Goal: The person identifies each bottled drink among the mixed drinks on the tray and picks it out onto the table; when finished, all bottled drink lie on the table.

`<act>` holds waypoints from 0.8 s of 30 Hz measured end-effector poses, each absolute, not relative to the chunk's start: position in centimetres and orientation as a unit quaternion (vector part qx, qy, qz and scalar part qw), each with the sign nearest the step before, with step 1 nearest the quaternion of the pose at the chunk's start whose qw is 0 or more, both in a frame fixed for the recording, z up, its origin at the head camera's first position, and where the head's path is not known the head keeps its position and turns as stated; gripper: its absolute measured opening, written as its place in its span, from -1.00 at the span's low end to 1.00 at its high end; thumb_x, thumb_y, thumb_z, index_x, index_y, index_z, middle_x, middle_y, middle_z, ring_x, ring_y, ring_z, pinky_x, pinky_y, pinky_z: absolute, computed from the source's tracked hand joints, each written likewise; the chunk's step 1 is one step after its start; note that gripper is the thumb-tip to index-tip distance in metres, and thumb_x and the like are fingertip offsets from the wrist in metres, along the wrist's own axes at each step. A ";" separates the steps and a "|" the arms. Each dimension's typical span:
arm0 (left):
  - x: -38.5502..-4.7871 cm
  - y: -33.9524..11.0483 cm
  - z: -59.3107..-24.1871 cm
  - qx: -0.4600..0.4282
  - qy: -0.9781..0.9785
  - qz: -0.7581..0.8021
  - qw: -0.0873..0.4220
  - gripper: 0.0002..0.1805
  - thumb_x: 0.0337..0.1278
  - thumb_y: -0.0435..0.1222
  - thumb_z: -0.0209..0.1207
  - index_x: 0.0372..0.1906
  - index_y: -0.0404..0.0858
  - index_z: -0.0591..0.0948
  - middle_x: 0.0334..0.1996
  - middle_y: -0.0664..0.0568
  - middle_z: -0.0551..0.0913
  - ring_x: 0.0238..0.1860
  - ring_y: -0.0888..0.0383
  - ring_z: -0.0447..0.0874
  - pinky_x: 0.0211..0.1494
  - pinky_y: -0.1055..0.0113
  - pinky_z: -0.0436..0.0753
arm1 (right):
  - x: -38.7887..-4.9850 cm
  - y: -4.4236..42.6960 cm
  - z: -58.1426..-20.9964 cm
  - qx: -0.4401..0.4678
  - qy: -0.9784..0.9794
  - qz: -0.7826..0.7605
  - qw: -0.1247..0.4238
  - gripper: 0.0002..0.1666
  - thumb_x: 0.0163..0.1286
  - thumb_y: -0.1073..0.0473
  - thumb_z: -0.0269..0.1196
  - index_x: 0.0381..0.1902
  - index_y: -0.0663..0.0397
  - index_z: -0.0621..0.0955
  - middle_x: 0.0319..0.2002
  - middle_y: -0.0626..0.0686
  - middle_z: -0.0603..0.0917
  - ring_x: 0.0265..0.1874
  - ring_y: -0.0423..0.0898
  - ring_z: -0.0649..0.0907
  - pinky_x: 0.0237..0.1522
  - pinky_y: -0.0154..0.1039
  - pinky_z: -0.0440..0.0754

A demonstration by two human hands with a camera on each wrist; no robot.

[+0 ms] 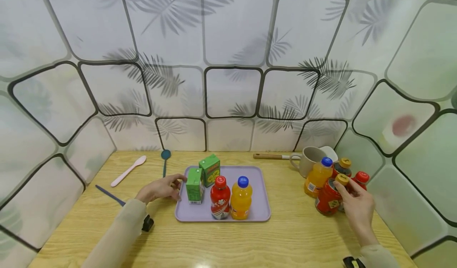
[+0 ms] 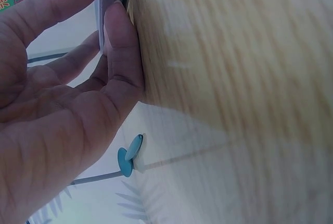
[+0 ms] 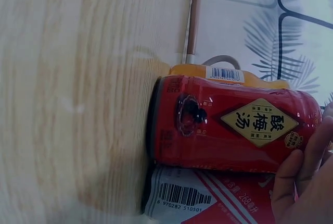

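On the table lies a lilac tray (image 1: pixel 223 216) bearing two green juice cartons (image 1: pixel 194 185), a red bottle (image 1: pixel 220 198) and an orange juice bottle (image 1: pixel 241 198). My left hand (image 1: pixel 162 187) pinches the tray's left rim, with fingers (image 2: pixel 122 52) bent against its edge in the left wrist view. Over at the right, my right hand (image 1: pixel 358 206) grips a red plum drink bottle (image 1: pixel 327 198) near its yellow cap. That bottle (image 3: pixel 239 122) stands upright on the table among others, its diamond label showing in the right wrist view. The hand covers part of its top.
Around the held bottle stand another orange juice bottle (image 1: pixel 317 178), a dark yellow-capped bottle (image 1: pixel 342 166) and a red-capped bottle (image 1: pixel 361 178). A mug (image 1: pixel 308 160) and a wooden-handled utensil (image 1: pixel 271 156) lie behind. On the left are a pink spoon (image 1: pixel 128 171) and a teal spoon (image 1: pixel 165 160).
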State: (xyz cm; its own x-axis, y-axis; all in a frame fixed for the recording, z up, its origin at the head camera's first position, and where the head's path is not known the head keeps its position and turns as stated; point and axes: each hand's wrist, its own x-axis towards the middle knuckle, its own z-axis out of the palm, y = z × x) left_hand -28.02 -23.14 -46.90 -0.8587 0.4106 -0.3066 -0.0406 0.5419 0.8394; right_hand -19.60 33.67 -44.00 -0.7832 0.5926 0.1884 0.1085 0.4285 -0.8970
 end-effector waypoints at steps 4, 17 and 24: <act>-28.1 -23.1 -46.9 0.108 0.844 0.466 0.243 -0.26 -0.12 -0.49 0.34 0.29 -0.31 0.37 -0.06 -0.20 0.41 -0.16 0.03 0.38 -0.14 0.25 0.47 | -19.7 33.8 -44.1 -0.218 -0.797 0.509 0.242 -0.30 0.18 -0.19 0.38 0.22 -0.02 0.60 -0.60 -0.28 0.53 -0.69 -0.24 0.53 -0.60 -0.44 0.51; -27.9 -23.1 -46.9 0.113 0.842 0.469 0.241 -0.26 -0.12 -0.51 0.33 0.29 -0.32 0.37 -0.07 -0.22 0.42 -0.18 0.03 0.39 -0.16 0.26 0.48 | -20.1 33.7 -44.3 -0.207 -0.802 0.496 0.262 -0.33 0.19 -0.18 0.38 0.19 0.01 0.62 -0.60 -0.32 0.52 -0.69 -0.29 0.53 -0.60 -0.45 0.51; -27.9 -23.1 -46.9 0.115 0.840 0.473 0.241 -0.27 -0.11 -0.51 0.32 0.28 -0.32 0.37 -0.08 -0.21 0.41 -0.19 0.04 0.38 -0.18 0.25 0.47 | -20.0 33.7 -44.0 -0.214 -0.791 0.506 0.270 -0.33 0.15 -0.16 0.42 0.19 -0.02 0.62 -0.51 -0.41 0.57 -0.67 -0.31 0.53 -0.59 -0.47 0.52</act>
